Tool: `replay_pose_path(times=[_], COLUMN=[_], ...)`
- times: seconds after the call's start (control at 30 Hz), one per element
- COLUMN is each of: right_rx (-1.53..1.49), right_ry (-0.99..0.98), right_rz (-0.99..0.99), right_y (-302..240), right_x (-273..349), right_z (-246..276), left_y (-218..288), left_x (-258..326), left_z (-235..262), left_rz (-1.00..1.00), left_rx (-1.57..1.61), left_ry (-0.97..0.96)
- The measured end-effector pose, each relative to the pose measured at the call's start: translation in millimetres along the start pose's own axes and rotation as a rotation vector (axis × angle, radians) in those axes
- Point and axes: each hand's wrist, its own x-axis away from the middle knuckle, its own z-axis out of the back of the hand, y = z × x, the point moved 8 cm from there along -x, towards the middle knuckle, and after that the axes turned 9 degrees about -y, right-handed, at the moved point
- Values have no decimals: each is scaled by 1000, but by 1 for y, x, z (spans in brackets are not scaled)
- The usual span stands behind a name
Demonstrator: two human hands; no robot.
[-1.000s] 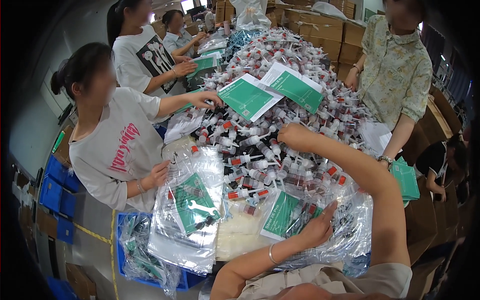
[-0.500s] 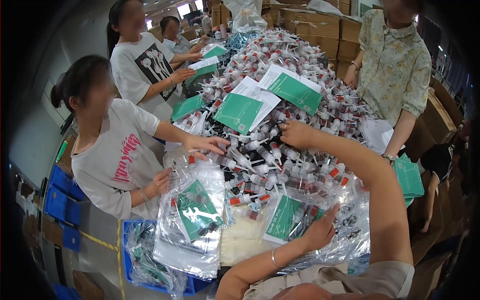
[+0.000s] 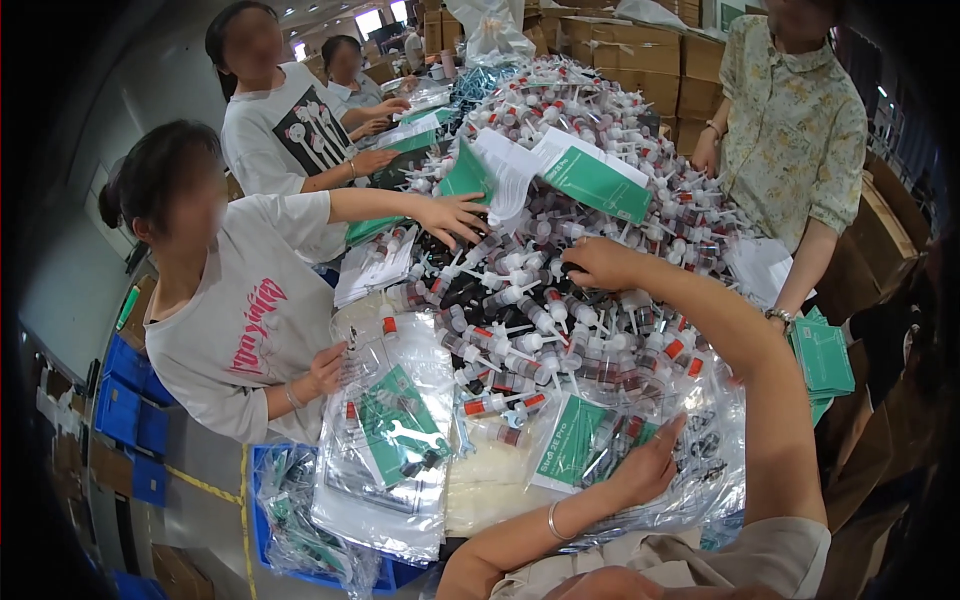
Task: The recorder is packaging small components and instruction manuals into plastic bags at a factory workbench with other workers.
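Note:
My left hand is closed on the edge of a clear plastic bag low in front of me. Inside the bag lie a green leaflet, small bottles with red bands and dark small parts. Stretched over the heap, my right hand has its fingers closed on a small black part, whose kind I cannot make out. Around it spread many clear plastic bottles with white nozzle caps, mixed with black pieces.
At left a co-worker's hand reaches over the heap; their other hand holds a filled bag with a wrench. Green leaflets lie on the bottles. A blue crate stands below; another person holds leaflets at right.
The left co-worker's reaching hand has moved farther up the heap to a green leaflet, which now stands tilted. My right hand has shifted slightly; a black part shows at its fingers.

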Motion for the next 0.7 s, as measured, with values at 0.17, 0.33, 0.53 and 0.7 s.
replay_pose_path(times=[0.17, 0.33, 0.53, 0.7], right_rx=[242, 367, 352, 336], right_ry=[-128, -40, -10, 51], right_rz=[-58, -173, -343, -335], right_y=[-9, -10, -10, -12], right_x=[-12, -23, -26, -25], right_z=[-15, -41, -39, -39], left_y=[-4, -5, 3, 2], left_x=[0, 0, 1, 2], left_z=[-1, -6, -6, -5], left_rz=[65, 35, 88, 53], left_rx=[16, -11, 92, 79], left_ry=[-47, -49, -119, -91])
